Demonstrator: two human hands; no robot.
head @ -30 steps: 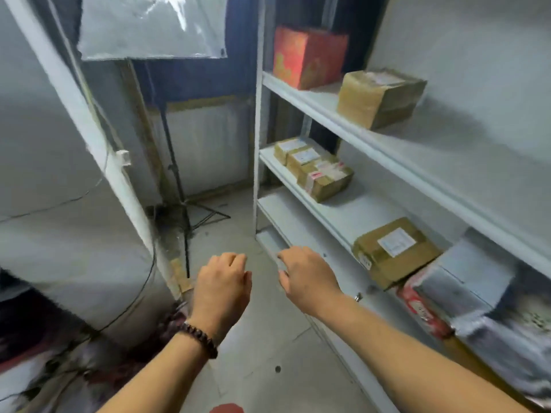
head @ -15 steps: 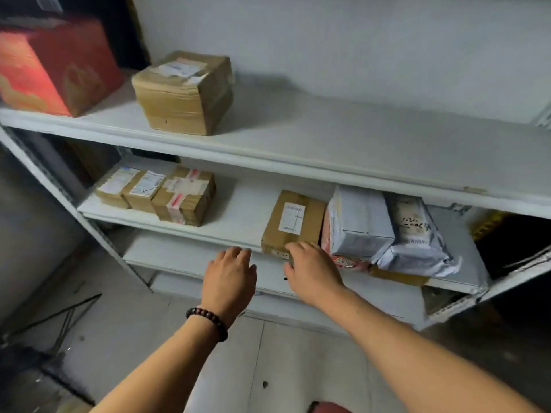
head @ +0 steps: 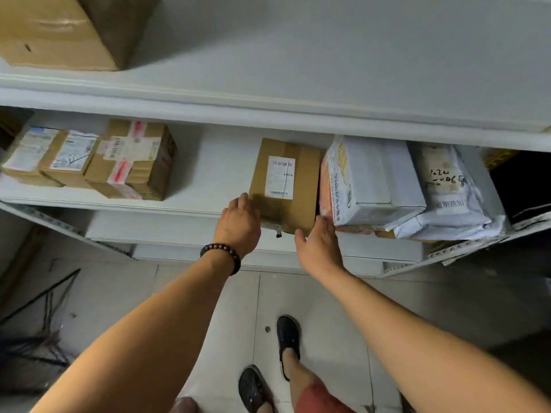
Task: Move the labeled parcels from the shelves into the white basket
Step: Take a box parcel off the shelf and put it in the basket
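A flat brown parcel (head: 286, 180) with a white label lies on the middle shelf (head: 208, 171), its front edge jutting over the shelf lip. My left hand (head: 238, 223), with a bead bracelet on the wrist, curls its fingers round the parcel's front left corner. At the front right corner my right hand (head: 317, 245) grips it, thumb under the front edge and fingers slipped between the parcel and the grey bag beside it. No white basket is in view.
Three taped labeled boxes (head: 89, 159) sit at the left of the same shelf. Grey mailer bags (head: 387, 186) crowd the parcel's right side. A large brown box (head: 59, 28) stands on the upper shelf. My feet (head: 287, 338) are on the tiled floor below.
I have stepped closer to the shelves. Both hands moved forward from below the shelf edge onto the brown parcel's front corners.
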